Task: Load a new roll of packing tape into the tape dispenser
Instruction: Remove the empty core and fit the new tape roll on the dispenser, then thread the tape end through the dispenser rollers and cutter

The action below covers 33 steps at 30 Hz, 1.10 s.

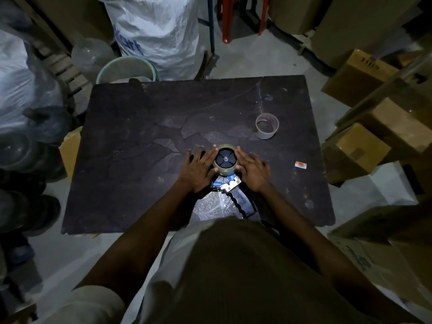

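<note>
A roll of packing tape [218, 170] sits around the black hub [226, 158] of the tape dispenser, which lies flat on the dark table [140, 127]. The dispenser's black handle [243, 203] and metal blade plate [230, 185] point toward me. My left hand [198, 169] presses flat against the roll's left side, fingers spread. My right hand [252, 169] rests flat against its right side. An empty cardboard tape core [267, 126] stands on the table to the far right.
A small orange-and-white tag [301, 165] lies right of my hands. Crinkled clear plastic [210, 206] lies under the dispenser near the front edge. Cardboard boxes [355, 155] stack on the right; sacks [156, 31] and a bucket [127, 70] stand behind the table.
</note>
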{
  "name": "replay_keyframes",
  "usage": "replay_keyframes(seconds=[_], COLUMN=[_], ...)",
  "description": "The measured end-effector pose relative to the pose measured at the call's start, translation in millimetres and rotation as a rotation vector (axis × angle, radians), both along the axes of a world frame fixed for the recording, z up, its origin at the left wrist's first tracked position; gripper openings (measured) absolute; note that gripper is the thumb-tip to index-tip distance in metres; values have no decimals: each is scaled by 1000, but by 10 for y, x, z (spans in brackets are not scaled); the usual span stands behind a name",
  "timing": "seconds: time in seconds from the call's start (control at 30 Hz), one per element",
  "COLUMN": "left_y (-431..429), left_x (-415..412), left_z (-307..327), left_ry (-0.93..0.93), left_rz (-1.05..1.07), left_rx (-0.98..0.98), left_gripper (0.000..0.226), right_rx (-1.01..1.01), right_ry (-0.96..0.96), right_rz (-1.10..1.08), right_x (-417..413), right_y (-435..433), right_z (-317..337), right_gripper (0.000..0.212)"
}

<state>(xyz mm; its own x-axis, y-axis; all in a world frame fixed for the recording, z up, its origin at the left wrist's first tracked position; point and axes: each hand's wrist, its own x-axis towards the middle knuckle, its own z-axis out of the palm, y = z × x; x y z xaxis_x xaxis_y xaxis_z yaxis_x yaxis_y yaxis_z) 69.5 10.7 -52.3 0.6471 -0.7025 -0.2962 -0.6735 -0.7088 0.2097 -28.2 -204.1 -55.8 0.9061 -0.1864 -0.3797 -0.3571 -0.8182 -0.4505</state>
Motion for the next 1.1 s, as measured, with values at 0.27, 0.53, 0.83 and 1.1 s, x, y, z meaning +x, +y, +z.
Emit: replay_keyframes(seconds=[0.27, 0.53, 0.83, 1.1], left_y=[29, 375, 487, 628], left_x=[-57, -716, -687, -831], left_z=[60, 165, -11, -139], left_ry=[42, -137, 14, -100], left_rz=[61, 260, 468, 440], left_rx=[-138, -607, -599, -583], left_gripper=[65, 22, 24, 43], right_rx=[15, 183, 109, 155], right_ry=[-31, -351, -303, -300], right_rz=[-24, 27, 219, 157], right_x=[25, -350, -357, -400], right_y=[7, 97, 453, 567], right_z=[36, 86, 113, 106], right_gripper=[64, 45, 31, 23])
